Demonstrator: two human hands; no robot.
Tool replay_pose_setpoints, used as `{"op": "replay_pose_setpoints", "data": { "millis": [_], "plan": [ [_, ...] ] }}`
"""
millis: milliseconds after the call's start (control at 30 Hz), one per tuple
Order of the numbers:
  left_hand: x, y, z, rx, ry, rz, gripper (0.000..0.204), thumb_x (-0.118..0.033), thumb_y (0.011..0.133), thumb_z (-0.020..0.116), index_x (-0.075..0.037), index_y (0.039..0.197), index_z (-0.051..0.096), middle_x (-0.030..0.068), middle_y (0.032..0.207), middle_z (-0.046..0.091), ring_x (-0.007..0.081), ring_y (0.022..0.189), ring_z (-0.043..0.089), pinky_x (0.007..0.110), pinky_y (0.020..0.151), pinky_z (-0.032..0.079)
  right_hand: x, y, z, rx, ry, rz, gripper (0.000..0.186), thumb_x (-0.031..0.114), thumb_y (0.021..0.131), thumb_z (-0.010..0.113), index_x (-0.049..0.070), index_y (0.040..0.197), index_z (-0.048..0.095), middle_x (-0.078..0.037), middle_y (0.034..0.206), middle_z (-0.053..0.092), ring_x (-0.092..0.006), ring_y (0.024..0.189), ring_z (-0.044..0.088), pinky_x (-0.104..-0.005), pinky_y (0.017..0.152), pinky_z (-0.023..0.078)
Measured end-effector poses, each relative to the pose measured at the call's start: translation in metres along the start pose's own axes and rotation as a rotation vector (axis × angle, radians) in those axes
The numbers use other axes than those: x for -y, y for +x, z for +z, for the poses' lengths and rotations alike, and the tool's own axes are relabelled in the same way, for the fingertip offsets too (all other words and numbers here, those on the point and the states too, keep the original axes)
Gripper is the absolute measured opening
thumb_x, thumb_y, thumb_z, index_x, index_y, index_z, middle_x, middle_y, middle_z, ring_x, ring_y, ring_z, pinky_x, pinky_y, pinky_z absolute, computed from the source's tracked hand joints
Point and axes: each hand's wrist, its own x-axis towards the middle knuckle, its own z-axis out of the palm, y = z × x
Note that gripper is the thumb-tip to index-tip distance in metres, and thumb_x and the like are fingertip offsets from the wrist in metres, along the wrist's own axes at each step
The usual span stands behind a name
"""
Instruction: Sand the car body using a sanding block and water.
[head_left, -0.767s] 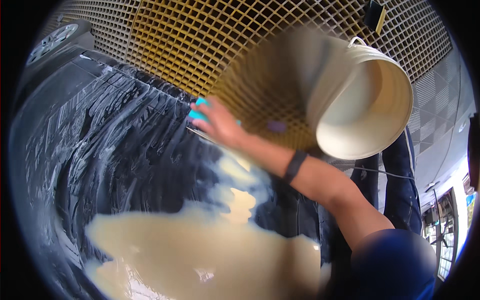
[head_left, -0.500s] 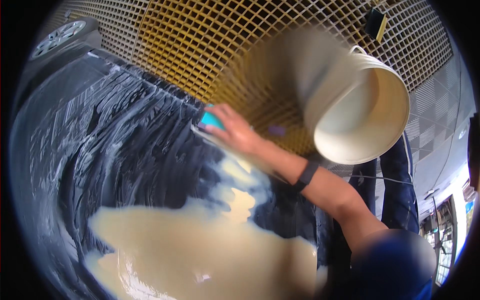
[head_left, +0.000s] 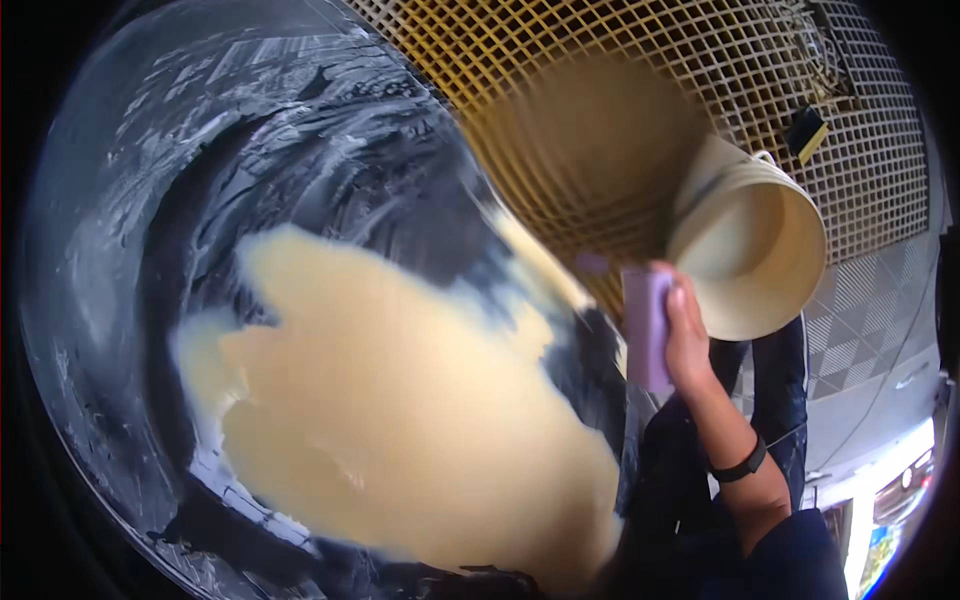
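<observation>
My right hand (head_left: 687, 335) is raised between the car panel and the bucket, its fingers closed around a purple sanding block (head_left: 649, 330). The block's flat purple side faces the panel and hangs apart from it. The dark car panel (head_left: 430, 215), to the left, bears a broad cream-beige patch of filler (head_left: 400, 390) and whitish wet streaks. Just behind my hand stands a cream bucket (head_left: 752, 318), leaning in the view, with what looks like cloudy liquid inside. My left hand is out of the picture.
Yellow-brown floor grating (head_left: 500, 45) spreads behind the panel. A black-and-yellow block (head_left: 806, 135) and a small purple thing (head_left: 592, 262) lie on it. Dark-clad legs (head_left: 775, 385) stand beside the bucket. Patterned grey flooring (head_left: 850, 310) lies at the right.
My right hand has left the panel's far edge and moved right and nearer, toward the bucket. The block turned from its turquoise side to its purple side. The view has shifted.
</observation>
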Motion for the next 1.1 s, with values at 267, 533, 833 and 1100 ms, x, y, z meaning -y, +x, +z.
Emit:
{"op": "replay_pose_setpoints", "data": {
  "millis": [267, 533, 833, 1100],
  "plan": [
    [-0.001, 0.003, 0.002, -0.003, -0.150, -0.007, 0.120, -0.076, 0.078, 0.066, 0.003, 0.156, 0.020, 0.0297, 0.155, 0.027, 0.0417, 0.141, 0.033, 0.056, 0.115, 0.029, -0.091, 0.082, -0.198, -0.332, -1.009, -0.122, 0.061, 0.035, 0.092, 0.068, 0.012, 0.144, 0.045, -0.027, 0.126, 0.057, -0.0432, 0.114, 0.057, -0.0513, 0.098, 0.046],
    [-0.008, 0.002, 0.004, 0.028, -0.204, -0.006, 0.117, -0.071, 0.081, 0.067, 0.002, 0.157, 0.017, 0.0287, 0.158, 0.023, 0.0409, 0.143, 0.030, 0.055, 0.116, 0.026, -0.242, 0.224, -0.272, 0.058, -1.468, 0.176, 0.060, 0.043, 0.095, 0.058, 0.000, 0.135, 0.049, -0.030, 0.124, 0.060, -0.0475, 0.113, 0.060, -0.0534, 0.097, 0.049],
    [0.005, 0.004, -0.010, 0.043, -0.263, 0.054, 0.114, -0.064, 0.081, 0.072, 0.005, 0.155, 0.021, 0.0290, 0.159, 0.022, 0.0416, 0.145, 0.027, 0.053, 0.119, 0.021, -0.065, 0.063, -0.107, -0.315, -0.702, -0.181, 0.056, 0.038, 0.101, 0.058, -0.003, 0.138, 0.051, -0.029, 0.120, 0.064, -0.0379, 0.115, 0.063, -0.0433, 0.100, 0.045],
    [0.016, 0.016, -0.007, 0.204, -0.441, 0.266, 0.103, -0.051, 0.080, 0.079, 0.002, 0.153, 0.030, 0.0307, 0.160, 0.015, 0.0442, 0.147, 0.020, 0.055, 0.118, 0.018, 0.093, 0.062, 0.197, 0.122, -0.474, -0.983, 0.063, 0.036, 0.094, 0.069, 0.001, 0.142, 0.050, -0.024, 0.132, 0.055, -0.0414, 0.119, 0.054, -0.0458, 0.103, 0.044]
  ]
}}
